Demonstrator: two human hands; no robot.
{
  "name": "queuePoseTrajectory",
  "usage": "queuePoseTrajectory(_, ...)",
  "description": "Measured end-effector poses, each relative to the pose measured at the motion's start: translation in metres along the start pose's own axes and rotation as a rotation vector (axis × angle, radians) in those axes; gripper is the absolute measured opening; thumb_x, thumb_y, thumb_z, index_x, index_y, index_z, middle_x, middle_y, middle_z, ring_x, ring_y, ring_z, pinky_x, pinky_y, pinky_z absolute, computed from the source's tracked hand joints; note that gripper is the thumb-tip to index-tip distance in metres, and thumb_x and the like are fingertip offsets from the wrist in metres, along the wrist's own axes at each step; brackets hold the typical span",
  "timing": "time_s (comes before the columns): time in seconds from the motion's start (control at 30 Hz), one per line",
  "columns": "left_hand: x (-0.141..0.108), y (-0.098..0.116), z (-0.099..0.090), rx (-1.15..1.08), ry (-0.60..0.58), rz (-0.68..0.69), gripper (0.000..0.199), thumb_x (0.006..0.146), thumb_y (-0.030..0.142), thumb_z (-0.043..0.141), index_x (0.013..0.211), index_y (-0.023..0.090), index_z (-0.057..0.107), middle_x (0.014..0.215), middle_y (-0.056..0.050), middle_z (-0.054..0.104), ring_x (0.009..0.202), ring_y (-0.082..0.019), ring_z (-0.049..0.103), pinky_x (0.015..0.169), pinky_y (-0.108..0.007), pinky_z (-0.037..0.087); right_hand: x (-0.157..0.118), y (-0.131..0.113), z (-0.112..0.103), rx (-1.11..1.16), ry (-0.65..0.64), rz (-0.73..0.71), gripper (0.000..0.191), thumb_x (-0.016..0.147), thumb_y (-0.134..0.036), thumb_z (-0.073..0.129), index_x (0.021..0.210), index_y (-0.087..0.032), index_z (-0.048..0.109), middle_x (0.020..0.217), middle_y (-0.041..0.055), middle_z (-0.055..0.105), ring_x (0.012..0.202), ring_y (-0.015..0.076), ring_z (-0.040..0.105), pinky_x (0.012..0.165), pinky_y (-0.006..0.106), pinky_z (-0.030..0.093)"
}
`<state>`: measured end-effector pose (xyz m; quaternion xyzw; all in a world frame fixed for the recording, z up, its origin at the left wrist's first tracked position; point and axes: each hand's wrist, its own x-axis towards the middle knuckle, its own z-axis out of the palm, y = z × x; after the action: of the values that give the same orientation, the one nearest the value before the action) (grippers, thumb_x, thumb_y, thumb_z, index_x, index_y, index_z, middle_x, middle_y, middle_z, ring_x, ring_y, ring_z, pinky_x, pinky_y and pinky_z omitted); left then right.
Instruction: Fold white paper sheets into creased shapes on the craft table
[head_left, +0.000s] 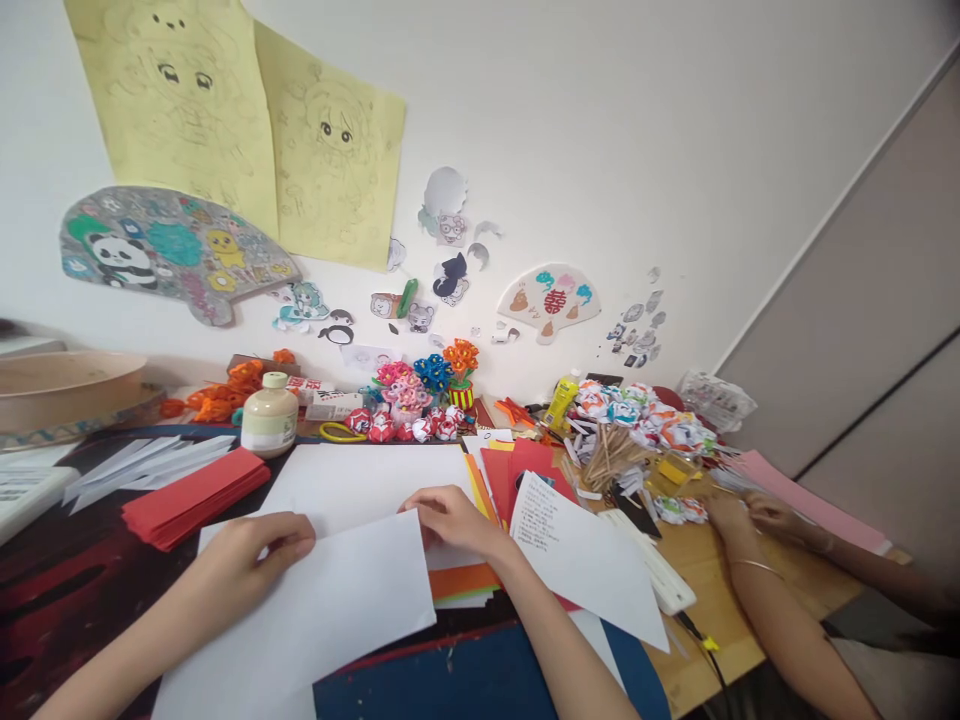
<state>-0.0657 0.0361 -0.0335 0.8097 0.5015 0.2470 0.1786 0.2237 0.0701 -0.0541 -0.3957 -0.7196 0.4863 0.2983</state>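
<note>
A white sheet of paper [367, 590] lies in front of me, its right part lifted a little off the table. My left hand [255, 560] is closed on the sheet's upper edge at the left, fingers curled over thumb. At the upper right corner, my right hand [454, 522] pinches the same sheet, its fingertips partly hidden behind the paper. More white paper [352, 475] lies flat beyond both hands. Orange and other coloured sheets [461, 582] stick out below my right wrist. Whether the near white paper is one sheet or several, I cannot tell.
Red paper strips [196, 495] and a glue bottle [270, 415] stand left. A written sheet [570, 555] and white power strip [656, 570] lie right. Paper flowers [431, 375] line the wall. Another person's hands [750, 515] work at the far right.
</note>
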Motion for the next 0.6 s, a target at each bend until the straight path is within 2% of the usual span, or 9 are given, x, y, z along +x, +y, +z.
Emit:
queuePoseTrajectory(0.1, 0.0, 0.01, 0.003, -0.019, -0.111, 0.01, 0.029, 0.088, 0.035, 0.042, 0.074, 0.022, 0.063, 0.074, 0.001, 0.068, 0.07, -0.017, 0.06, 0.065, -0.023, 0.04, -0.001, -0.002, 0.004, 0.035, -0.03, -0.016, 0.057, 0.086, -0.064, 0.041, 0.094, -0.016, 0.07, 0.08, 0.0058, 0.066, 0.063, 0.0137, 0.058, 0.055, 0.021, 0.043)
queuePoseTrajectory(0.2, 0.001, 0.012, 0.004, -0.029, -0.128, 0.023, 0.03, 0.088, 0.036, 0.041, 0.073, 0.021, 0.062, 0.072, 0.0, 0.068, 0.068, -0.017, 0.059, 0.065, -0.023, 0.039, -0.002, -0.004, 0.004, 0.135, -0.055, 0.026, 0.072, 0.086, -0.07, 0.028, 0.093, -0.013, 0.071, 0.076, 0.0073, 0.065, 0.06, 0.0141, 0.058, 0.058, 0.025, 0.045)
queuePoseTrajectory(0.27, 0.001, 0.011, 0.006, -0.032, -0.132, 0.024, 0.03, 0.088, 0.036, 0.041, 0.073, 0.021, 0.061, 0.071, 0.0, 0.067, 0.067, -0.016, 0.059, 0.064, -0.023, 0.039, -0.002, -0.005, 0.003, 0.123, -0.057, 0.028, 0.063, 0.083, -0.068, 0.041, 0.092, -0.013, 0.071, 0.078, 0.0071, 0.066, 0.063, 0.0146, 0.059, 0.061, 0.025, 0.046)
queuePoseTrajectory(0.37, 0.001, 0.009, 0.011, -0.032, -0.153, 0.02, 0.031, 0.089, 0.038, 0.041, 0.073, 0.021, 0.062, 0.071, 0.0, 0.067, 0.067, -0.016, 0.058, 0.064, -0.023, 0.039, -0.001, -0.005, 0.005, 0.056, -0.022, -0.007, 0.041, 0.073, -0.053, 0.068, 0.086, -0.014, 0.072, 0.081, 0.0055, 0.068, 0.072, 0.0156, 0.06, 0.067, 0.025, 0.045)
queuePoseTrajectory(0.47, 0.0, 0.014, 0.013, -0.037, -0.172, 0.018, 0.034, 0.089, 0.043, 0.039, 0.076, 0.022, 0.063, 0.072, 0.0, 0.067, 0.067, -0.015, 0.058, 0.063, -0.023, 0.038, 0.0, -0.004, 0.007, 0.051, -0.002, -0.004, 0.031, 0.072, -0.044, 0.07, 0.081, -0.014, 0.071, 0.078, 0.0042, 0.068, 0.072, 0.0153, 0.06, 0.068, 0.025, 0.045)
queuePoseTrajectory(0.6, -0.002, 0.023, 0.017, -0.062, -0.142, 0.021, 0.033, 0.09, 0.043, 0.039, 0.081, 0.024, 0.064, 0.07, 0.001, 0.066, 0.063, -0.014, 0.057, 0.061, -0.023, 0.036, 0.0, -0.002, 0.009, 0.054, -0.02, 0.01, 0.028, 0.072, -0.041, 0.07, 0.079, -0.014, 0.07, 0.075, 0.0029, 0.067, 0.07, 0.0147, 0.059, 0.066, 0.024, 0.045)
